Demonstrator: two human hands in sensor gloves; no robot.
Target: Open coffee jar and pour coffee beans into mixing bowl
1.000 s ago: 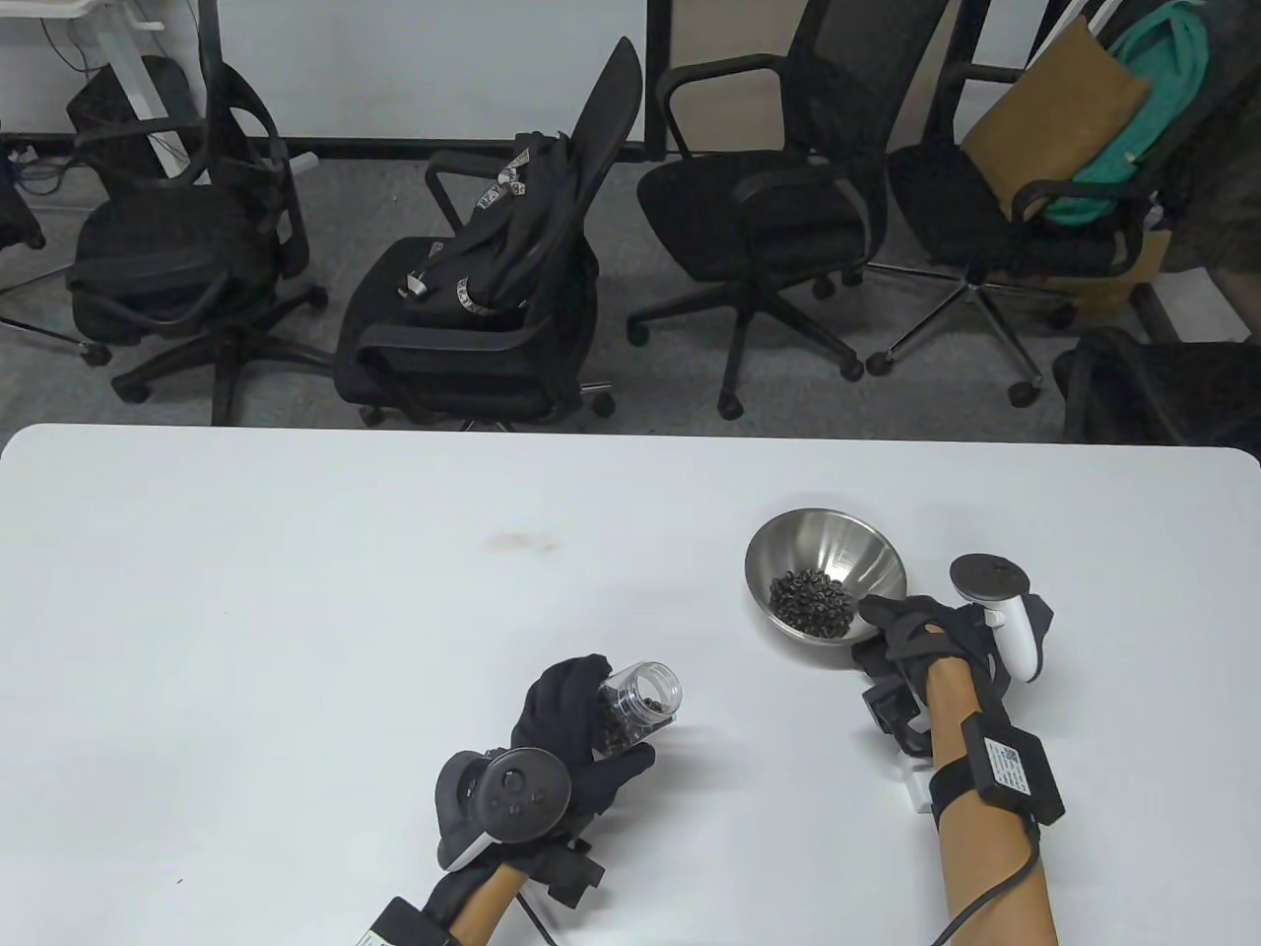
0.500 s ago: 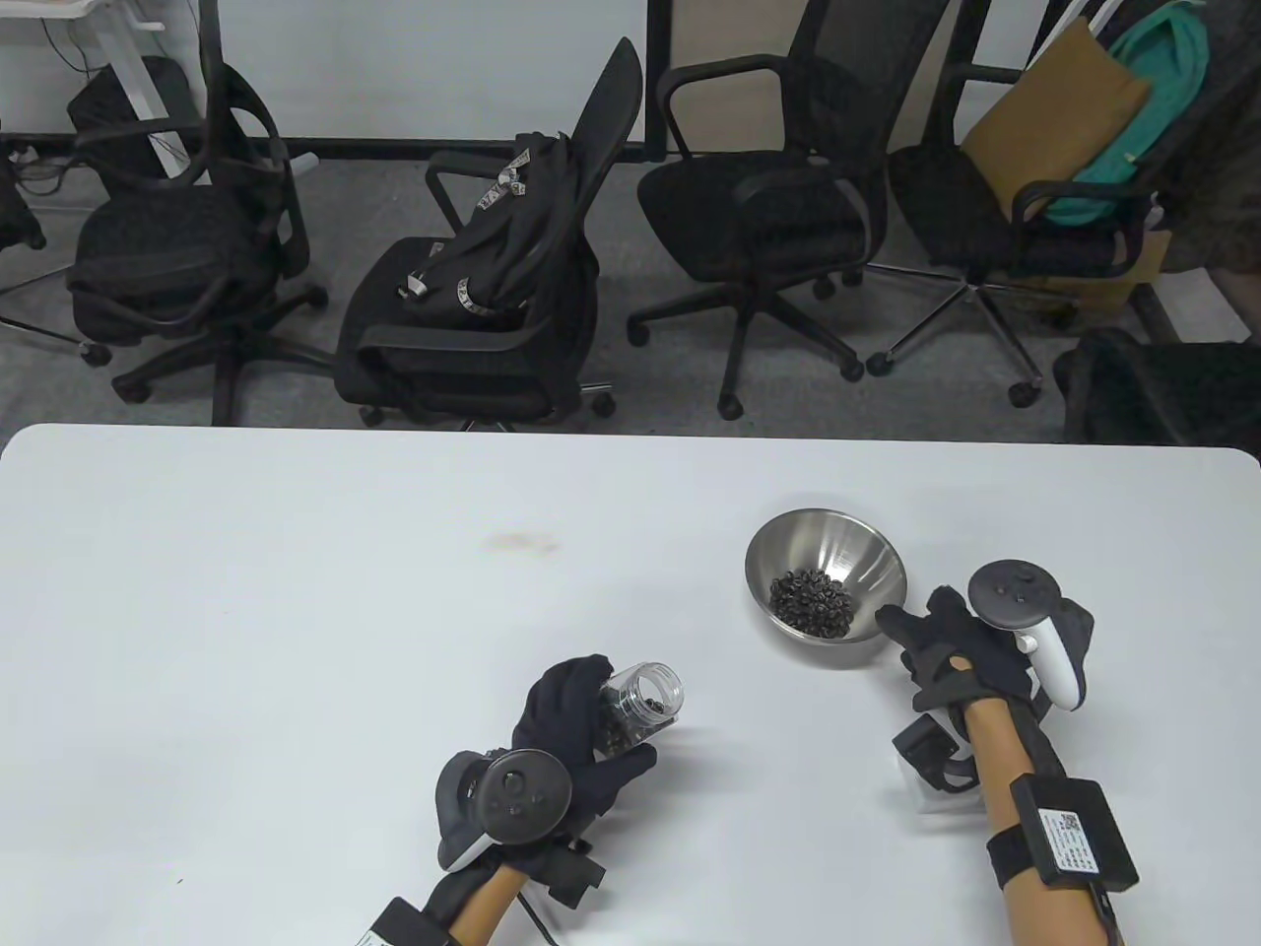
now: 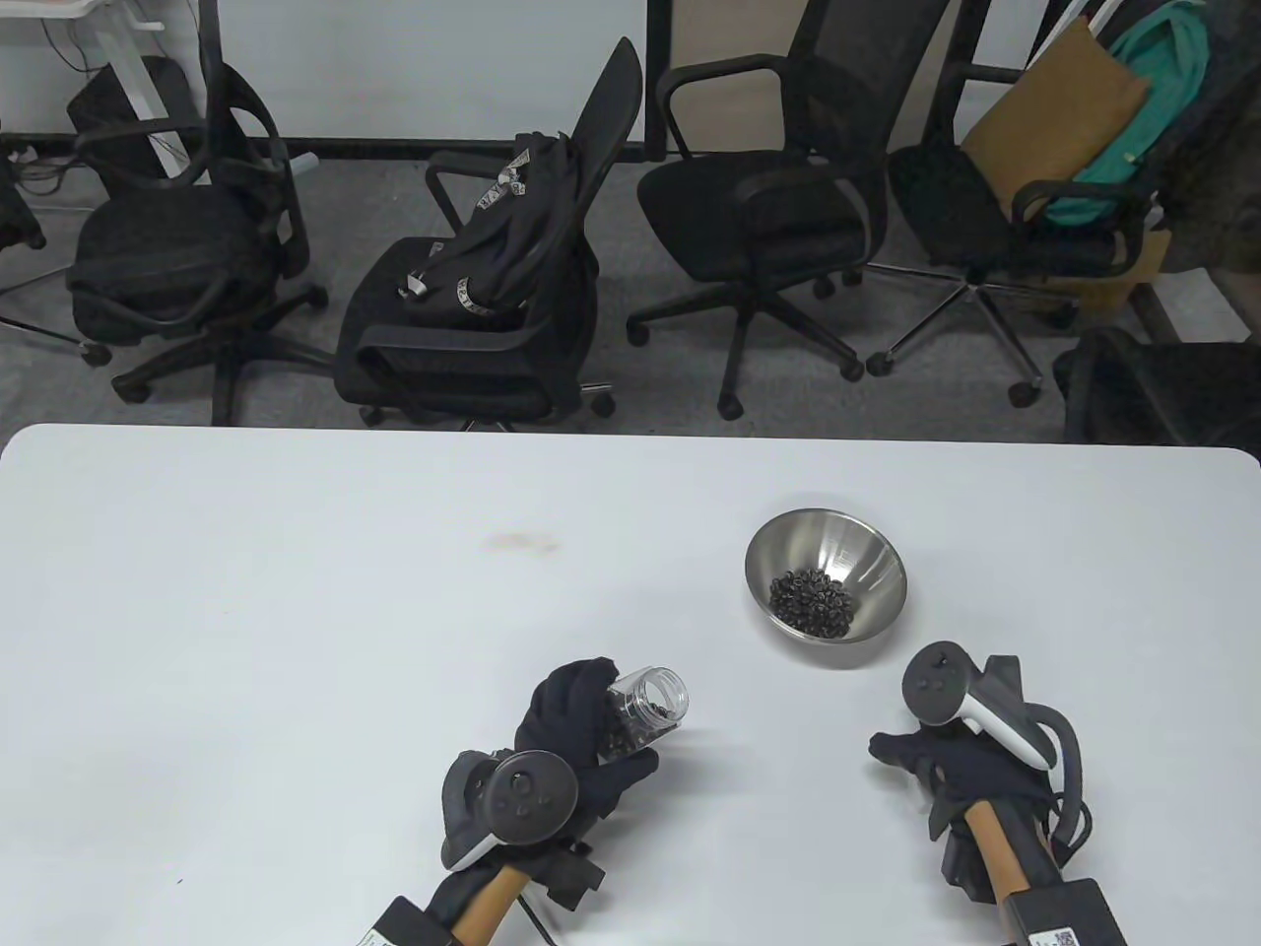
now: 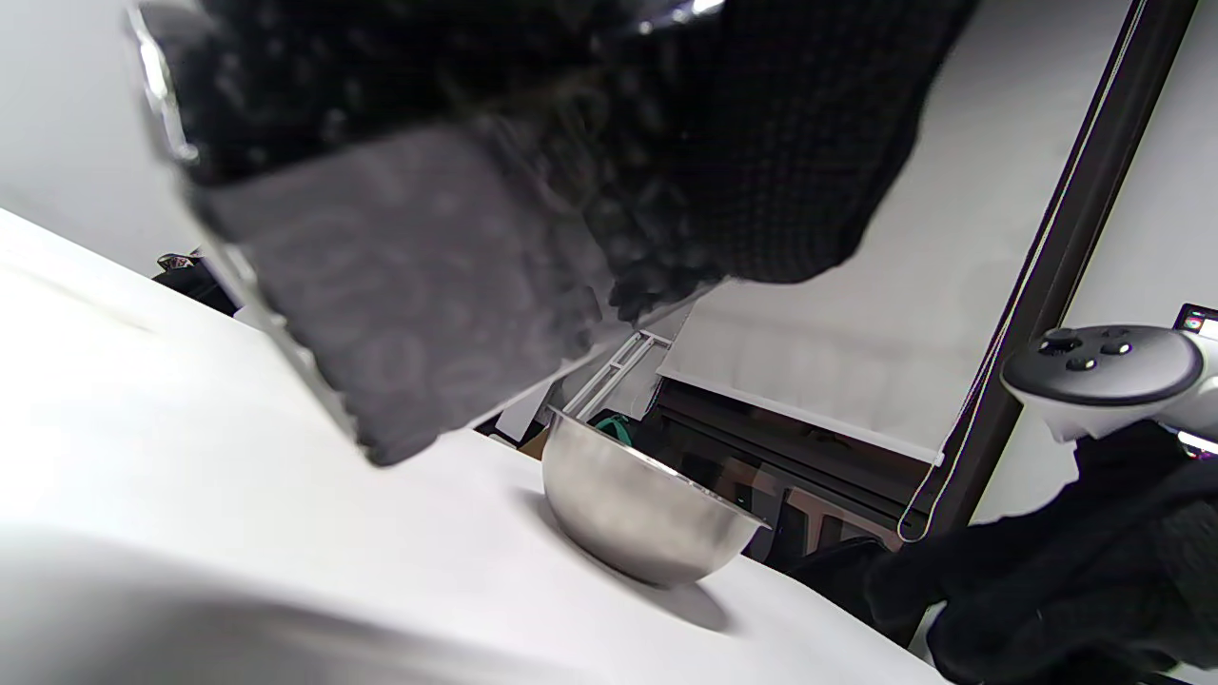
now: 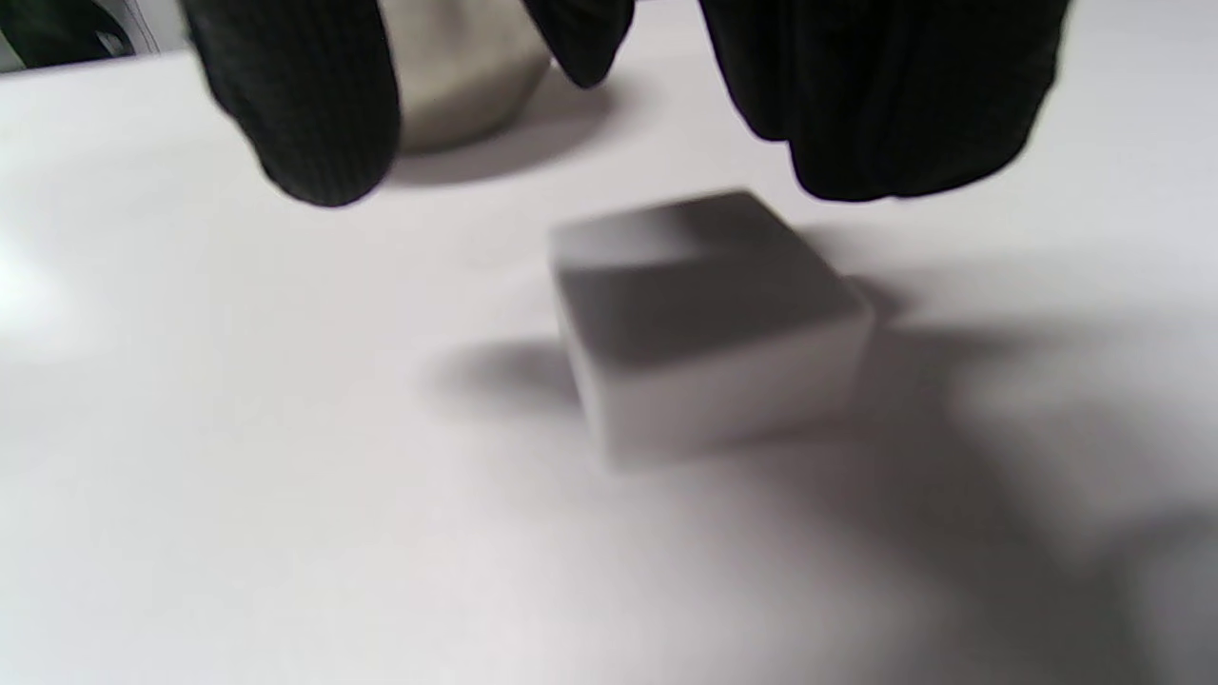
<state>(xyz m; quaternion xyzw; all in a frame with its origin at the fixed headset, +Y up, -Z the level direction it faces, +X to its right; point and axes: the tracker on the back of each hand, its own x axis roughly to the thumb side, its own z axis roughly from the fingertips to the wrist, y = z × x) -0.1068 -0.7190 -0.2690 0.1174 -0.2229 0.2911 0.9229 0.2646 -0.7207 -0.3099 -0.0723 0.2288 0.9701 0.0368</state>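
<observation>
My left hand (image 3: 603,737) grips the clear open coffee jar (image 3: 645,705), tilted with its mouth toward the upper right and some beans still inside. The jar fills the top of the left wrist view (image 4: 400,285). The steel mixing bowl (image 3: 872,557) stands to the right and holds a pile of coffee beans (image 3: 810,601). My right hand (image 3: 926,759) is near the front edge, below the bowl and apart from it. In the right wrist view its fingers (image 5: 304,114) hang spread just above a blurred white square cap (image 5: 709,314) on the table, without touching it.
The white table (image 3: 296,611) carries a faint brown stain (image 3: 517,541) left of the bowl. Several black office chairs (image 3: 473,325) stand beyond the far edge.
My right hand has pulled back from the bowl's rim toward the front edge and now hovers over the white cap. My left hand and the jar have barely moved.
</observation>
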